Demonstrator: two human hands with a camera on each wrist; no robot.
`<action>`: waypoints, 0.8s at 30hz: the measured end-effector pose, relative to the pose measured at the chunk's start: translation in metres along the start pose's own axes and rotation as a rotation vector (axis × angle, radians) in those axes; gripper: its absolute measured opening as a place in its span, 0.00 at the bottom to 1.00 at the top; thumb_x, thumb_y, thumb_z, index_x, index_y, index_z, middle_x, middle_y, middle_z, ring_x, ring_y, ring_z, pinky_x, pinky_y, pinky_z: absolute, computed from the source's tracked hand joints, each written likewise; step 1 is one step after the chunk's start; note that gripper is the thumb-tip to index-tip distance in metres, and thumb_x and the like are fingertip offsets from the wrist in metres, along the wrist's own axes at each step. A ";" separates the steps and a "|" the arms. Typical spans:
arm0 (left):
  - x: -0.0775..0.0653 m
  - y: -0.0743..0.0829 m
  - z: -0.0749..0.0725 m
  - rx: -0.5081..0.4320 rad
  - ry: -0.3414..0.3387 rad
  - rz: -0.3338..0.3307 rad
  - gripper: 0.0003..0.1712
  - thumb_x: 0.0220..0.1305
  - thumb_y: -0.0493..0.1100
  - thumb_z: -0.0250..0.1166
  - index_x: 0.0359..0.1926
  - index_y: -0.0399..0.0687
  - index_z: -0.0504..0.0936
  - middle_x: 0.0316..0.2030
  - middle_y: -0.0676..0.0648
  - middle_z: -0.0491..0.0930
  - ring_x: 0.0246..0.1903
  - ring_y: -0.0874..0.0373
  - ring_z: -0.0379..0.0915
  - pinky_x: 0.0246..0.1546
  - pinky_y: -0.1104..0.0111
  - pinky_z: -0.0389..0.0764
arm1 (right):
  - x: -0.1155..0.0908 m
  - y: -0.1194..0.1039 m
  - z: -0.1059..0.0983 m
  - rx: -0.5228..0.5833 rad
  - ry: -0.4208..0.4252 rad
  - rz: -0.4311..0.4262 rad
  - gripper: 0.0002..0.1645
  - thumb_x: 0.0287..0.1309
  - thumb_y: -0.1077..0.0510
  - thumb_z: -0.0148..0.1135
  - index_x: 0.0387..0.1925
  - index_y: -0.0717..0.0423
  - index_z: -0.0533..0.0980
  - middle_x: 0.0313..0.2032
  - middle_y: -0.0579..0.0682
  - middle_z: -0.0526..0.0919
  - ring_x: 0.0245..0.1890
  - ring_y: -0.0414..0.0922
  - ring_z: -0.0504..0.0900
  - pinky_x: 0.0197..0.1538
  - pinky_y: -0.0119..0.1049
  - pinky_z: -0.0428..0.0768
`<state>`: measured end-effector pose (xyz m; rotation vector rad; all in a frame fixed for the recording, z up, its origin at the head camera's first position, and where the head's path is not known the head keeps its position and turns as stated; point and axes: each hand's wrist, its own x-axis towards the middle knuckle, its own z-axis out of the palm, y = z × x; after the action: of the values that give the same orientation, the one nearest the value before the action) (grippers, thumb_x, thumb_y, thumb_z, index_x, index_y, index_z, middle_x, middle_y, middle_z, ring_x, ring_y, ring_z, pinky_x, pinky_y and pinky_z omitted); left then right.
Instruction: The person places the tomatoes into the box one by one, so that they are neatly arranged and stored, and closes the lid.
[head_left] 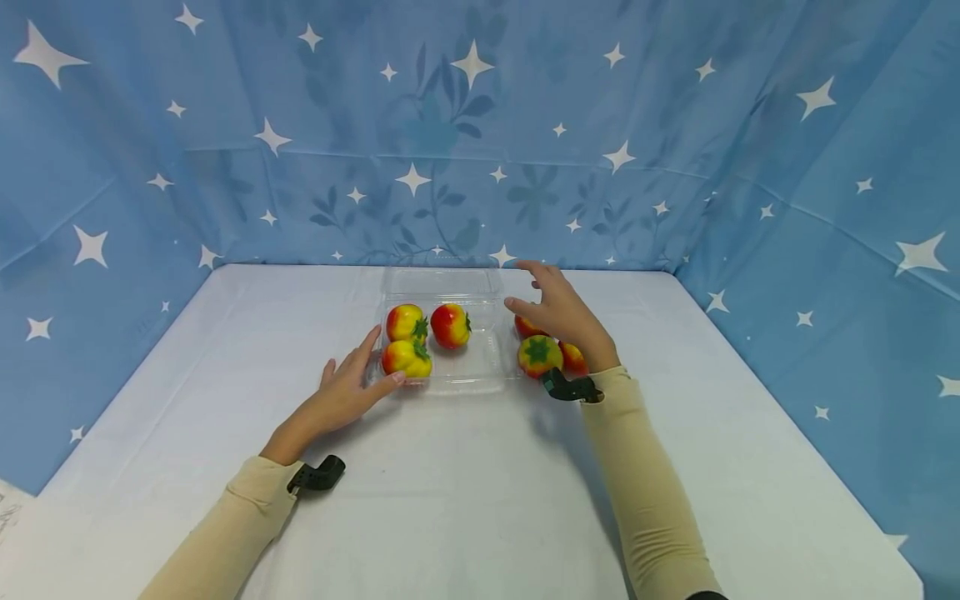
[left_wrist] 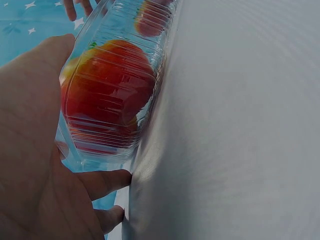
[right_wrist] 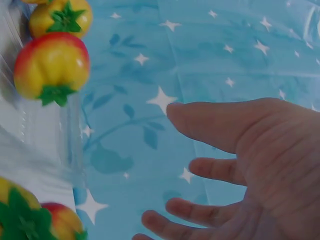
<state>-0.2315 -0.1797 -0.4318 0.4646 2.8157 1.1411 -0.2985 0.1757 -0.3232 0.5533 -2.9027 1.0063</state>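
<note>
A clear plastic box (head_left: 480,350) with its hinged lid (head_left: 442,282) laid back holds three red-and-yellow toy fruits with green leafy tops; one is the red fruit (head_left: 451,326) near its middle. My left hand (head_left: 348,390) is at the box's left end, fingers spread and thumb by the front left corner. In the left wrist view, the thumb lies along the box wall beside the red fruit (left_wrist: 112,82). My right hand (head_left: 558,308), fingers apart and holding nothing, hovers over more such fruits, among them a green-topped fruit (head_left: 540,357), right of the box. It partly hides them.
The box stands on a white-covered table (head_left: 465,492). A blue curtain (head_left: 480,125) with white stars hangs along the table's back edge and both sides. Each wrist wears a black camera band (head_left: 318,473).
</note>
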 end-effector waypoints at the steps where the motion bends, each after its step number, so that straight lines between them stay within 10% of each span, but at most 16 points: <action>1: 0.000 0.000 0.000 -0.001 0.001 0.000 0.57 0.77 0.68 0.58 0.88 0.50 0.38 0.80 0.30 0.57 0.81 0.33 0.43 0.73 0.29 0.26 | 0.000 0.001 -0.002 0.003 -0.004 0.012 0.45 0.74 0.46 0.67 0.83 0.53 0.60 0.78 0.63 0.60 0.72 0.62 0.68 0.64 0.62 0.79; 24: 0.000 0.001 0.002 -0.012 0.005 -0.002 0.58 0.76 0.69 0.59 0.88 0.49 0.39 0.80 0.30 0.58 0.81 0.32 0.45 0.73 0.29 0.26 | -0.023 0.054 -0.031 0.007 -0.064 0.103 0.43 0.75 0.50 0.65 0.82 0.60 0.59 0.78 0.69 0.58 0.75 0.70 0.64 0.69 0.68 0.72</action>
<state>-0.2311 -0.1776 -0.4325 0.4580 2.8108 1.1599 -0.2985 0.2417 -0.3337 0.4489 -3.0129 1.0293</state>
